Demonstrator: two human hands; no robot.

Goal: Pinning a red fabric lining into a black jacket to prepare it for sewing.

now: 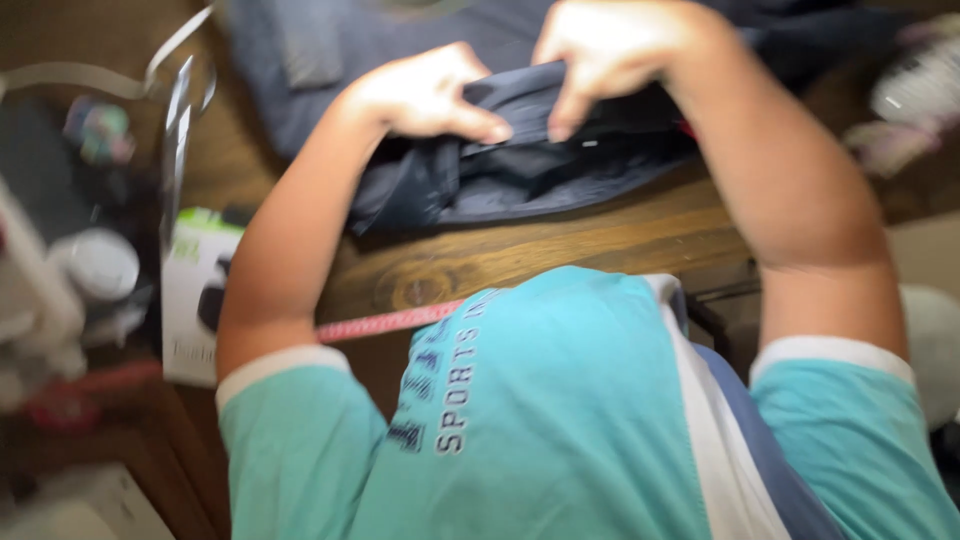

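Left hand [425, 95] and right hand [610, 50] side by side, both pinched shut on a raised fold of dark cloth [520, 165]; thumbs below the fold, fingers curled over it

Cloth bunched directly under and between the two grips, heaped on the far part of the wooden tabletop [560, 240]; more dark fabric spread beyond the grips, up to the top edge of view

Cloth looks soft, limp and light; creases and sags wherever not held, so likely to droop between the hands and slide off the wood if pulled. Holds no shape of its own. Best taken at a seam or folded edge, pinched as now, hands a little apart; a thicker hem or band probably gives the firmest hold. Nothing fragile about it

Below the grips, toward the body: bare wood with a round knot, then a pink tape [390, 322] lying across the near edge, partly hidden by the turquoise shirt

Left of the left grip: white box [190, 290] at the tabletop edge, a clear shiny strip standing above it, blurred clutter further out, too smeared to name

Right of the right grip: pale blurred objects, unclear

Nothing between the hands and the cloth; tape and box lie well apart from the bundle
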